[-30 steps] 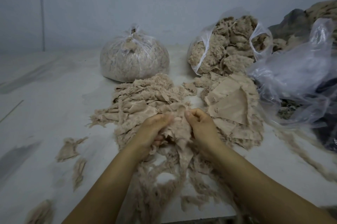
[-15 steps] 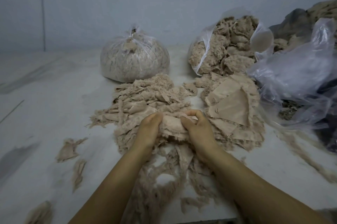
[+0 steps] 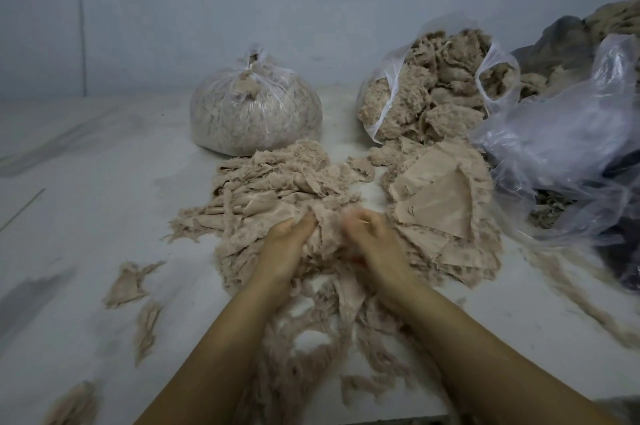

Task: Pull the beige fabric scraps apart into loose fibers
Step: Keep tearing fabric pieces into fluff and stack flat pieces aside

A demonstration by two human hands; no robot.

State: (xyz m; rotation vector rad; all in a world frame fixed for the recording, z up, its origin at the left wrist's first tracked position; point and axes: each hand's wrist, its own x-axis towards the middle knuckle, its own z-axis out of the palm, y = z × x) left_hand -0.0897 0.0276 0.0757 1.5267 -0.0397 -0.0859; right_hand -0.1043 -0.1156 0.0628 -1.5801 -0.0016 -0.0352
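A: What are our hands doing?

B: Our left hand [image 3: 289,244] and right hand [image 3: 375,241] sit close together, both with fingers curled into the same beige fabric scrap [image 3: 329,234], which bunches up between them. The right one is blurred, so we cannot make out its fingertips exactly.

A: And where does that scrap sit?

B: At the near edge of the pile of beige scraps [image 3: 277,189] in the middle of the white surface [image 3: 104,182]. Loose fibers [image 3: 311,348] trail beneath our forearms.

A: What lies around us?

B: A flatter stack of scraps [image 3: 440,203] just right of our hands, a tied clear bag [image 3: 256,113] of fluff behind the pile, an open bag [image 3: 433,92] heaped with fluff to its right, and crumpled clear plastic [image 3: 561,140] at the far right. Small scraps [image 3: 128,282] lie apart on the left.

A: Any writing or labels?

B: We can read none on the bags or cloth.
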